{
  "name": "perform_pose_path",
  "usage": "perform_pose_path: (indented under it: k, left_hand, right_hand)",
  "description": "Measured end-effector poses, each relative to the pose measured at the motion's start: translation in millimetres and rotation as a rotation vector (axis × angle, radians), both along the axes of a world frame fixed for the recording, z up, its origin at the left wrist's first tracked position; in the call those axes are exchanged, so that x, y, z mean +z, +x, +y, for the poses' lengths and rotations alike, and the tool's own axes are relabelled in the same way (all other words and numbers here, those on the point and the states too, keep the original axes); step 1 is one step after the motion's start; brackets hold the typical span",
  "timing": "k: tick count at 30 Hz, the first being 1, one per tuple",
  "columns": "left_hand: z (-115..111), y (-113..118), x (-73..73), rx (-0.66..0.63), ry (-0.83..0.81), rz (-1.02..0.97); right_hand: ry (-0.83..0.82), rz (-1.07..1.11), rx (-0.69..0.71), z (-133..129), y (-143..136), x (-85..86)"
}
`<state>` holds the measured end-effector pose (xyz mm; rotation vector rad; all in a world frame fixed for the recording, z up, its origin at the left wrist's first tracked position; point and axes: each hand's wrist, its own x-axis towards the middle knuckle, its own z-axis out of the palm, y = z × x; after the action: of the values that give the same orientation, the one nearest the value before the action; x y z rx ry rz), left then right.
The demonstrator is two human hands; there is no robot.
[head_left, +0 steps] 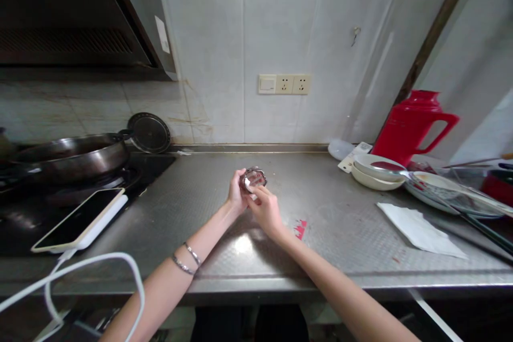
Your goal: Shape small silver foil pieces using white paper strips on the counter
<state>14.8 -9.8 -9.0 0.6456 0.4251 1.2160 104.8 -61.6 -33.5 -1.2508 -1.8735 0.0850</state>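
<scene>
Above the middle of the metal counter [320, 187], my left hand [236, 192] is wrapped round the left side of a small round glass container [256, 176], whose patterned rim faces up. My right hand [264, 208] is closed in a pinch at the container's near edge. A small white piece [247, 183] shows at its fingertips, over the glass; what it is cannot be made out. Both hands are close together, touching or nearly touching. A red torn scrap [300, 229] lies on the counter to the right of my hands.
At left, a steel pan [76, 157] sits on the black stove, with a phone [80, 219] and white cable [132, 267] in front. To the right are stacked bowls [377, 172], a red thermos [412, 125], a plate [436, 187] with utensils and a white tissue [419, 230].
</scene>
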Motion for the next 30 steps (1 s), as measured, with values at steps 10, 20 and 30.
perform_pose_path:
  k: [10, 20, 30]
  left_hand:
    - [9, -21, 5.2, -0.383, 0.072, -0.058]
    - [5, 0, -5.5, -0.304, -0.087, 0.267]
    - [-4, 11, -6.6, -0.050, -0.038, 0.104]
  right_hand:
    - [0.158, -0.936, 0.123, 10, 70, 50.5]
    - [0.235, -1.116, 0.248, 13, 94, 52.7]
    - [-0.042, -0.322, -0.012, -8, 33, 2.5]
